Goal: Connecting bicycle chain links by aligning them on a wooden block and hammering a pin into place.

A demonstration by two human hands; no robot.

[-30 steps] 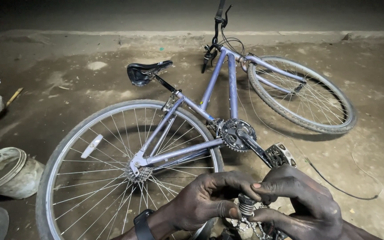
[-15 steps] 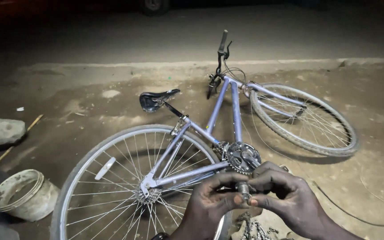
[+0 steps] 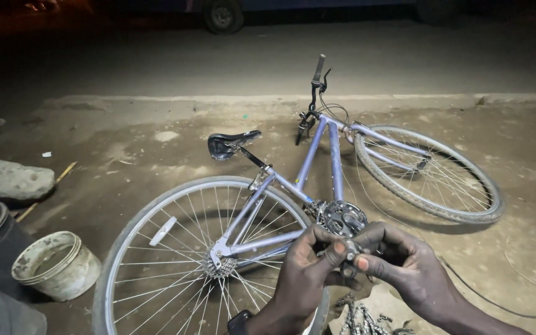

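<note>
We've got a small dark metal part point(image 3: 348, 251) pinched between both hands, right in front of us and low in the view. Our left hand point(image 3: 308, 273) has its fingers point(image 3: 333, 248) curled tight round one side of it; our right hand point(image 3: 404, 263) closes in from the other side, thumb and forefinger pressed onto it. Both grips are shut on the piece, with barely any of it showing (we can't tell exactly what kind of fitting it is).

Just beyond the fingers lies the chainring point(image 3: 342, 217) of the purple bicycle point(image 3: 317, 155), flat on its side on the dirt ground point(image 3: 125, 155). Below the fingers, a chain point(image 3: 361, 313) lies loose. The rear wheel point(image 3: 200, 260) sits left of the fingers, the front wheel point(image 3: 429, 174) beyond and to the right. Far left, a worn bucket point(image 3: 57, 263) and a stone point(image 3: 10, 180).

The risk, as we judge it: the hands look greasy, so the part could slip and drop into dim, dusty ground where it would be hard to find.
</note>
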